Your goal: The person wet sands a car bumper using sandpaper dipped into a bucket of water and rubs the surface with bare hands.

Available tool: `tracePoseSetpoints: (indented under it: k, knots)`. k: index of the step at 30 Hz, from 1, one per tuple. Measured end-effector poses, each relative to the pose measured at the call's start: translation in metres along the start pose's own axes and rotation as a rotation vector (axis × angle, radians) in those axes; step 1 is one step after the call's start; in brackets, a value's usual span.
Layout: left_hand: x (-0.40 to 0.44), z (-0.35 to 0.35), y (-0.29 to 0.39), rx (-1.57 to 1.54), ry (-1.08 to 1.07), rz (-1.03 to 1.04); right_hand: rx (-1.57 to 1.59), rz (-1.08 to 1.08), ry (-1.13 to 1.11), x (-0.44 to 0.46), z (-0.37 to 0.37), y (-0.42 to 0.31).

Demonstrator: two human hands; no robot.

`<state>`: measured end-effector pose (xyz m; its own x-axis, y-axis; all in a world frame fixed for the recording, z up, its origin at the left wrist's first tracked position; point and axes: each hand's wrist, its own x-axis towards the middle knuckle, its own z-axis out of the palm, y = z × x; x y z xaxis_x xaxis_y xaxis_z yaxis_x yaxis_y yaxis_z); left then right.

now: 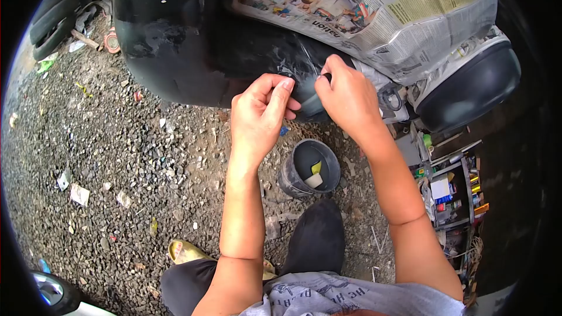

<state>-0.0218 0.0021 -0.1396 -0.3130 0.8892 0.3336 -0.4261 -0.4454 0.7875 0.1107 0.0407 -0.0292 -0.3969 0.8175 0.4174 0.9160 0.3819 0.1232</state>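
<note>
Both hands are raised close together in front of a glossy black vehicle panel. My left hand has its thumb and fingers pressed together; whatever it may pinch is too small to make out. Just to the right, my right hand is closed with curled fingers, and its contents are hidden. A thin pale line runs up from near the right fingers across the panel. Newspaper sheets cover the part above. Below the hands stands a dark bucket with a yellow piece and a whitish piece inside.
Gravel ground lies at the left, with scraps on it. Old tires are stacked at the upper left. A black rounded part sits at the right, above a shelf rack of cans and bottles. A wheel shows at the lower left.
</note>
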Motion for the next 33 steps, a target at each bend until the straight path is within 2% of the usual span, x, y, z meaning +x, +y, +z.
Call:
tracePoseSetpoints:
  k: [11,15,16,19,20,24,28,33]
  knots:
    - [0.000,0.003,0.003,0.013,0.030,-0.010,0.073,-0.048,0.026,0.016,0.006,0.005]
    - [0.002,0.006,0.001,-0.065,0.039,0.011,0.065,0.012,-0.015,-0.005,-0.002,0.002]
    - [0.001,0.003,0.006,-0.011,0.019,-0.034,0.074,0.077,-0.087,-0.005,-0.006,-0.001]
    - [0.003,0.001,0.000,-0.051,0.004,-0.035,0.149,-0.026,-0.009,0.014,0.005,0.011]
    - [0.003,0.002,0.003,-0.026,0.015,-0.046,0.179,0.021,-0.084,0.024,0.003,0.009]
    - [0.004,0.004,-0.001,-0.065,0.055,-0.032,0.120,0.018,-0.061,0.007,0.000,0.010]
    - [0.002,0.003,-0.002,-0.020,0.044,0.006,0.058,-0.120,0.238,-0.026,0.022,0.009]
    - [-0.009,0.009,-0.013,0.185,0.027,0.079,0.083,-0.245,0.266,-0.037,0.026,0.014]
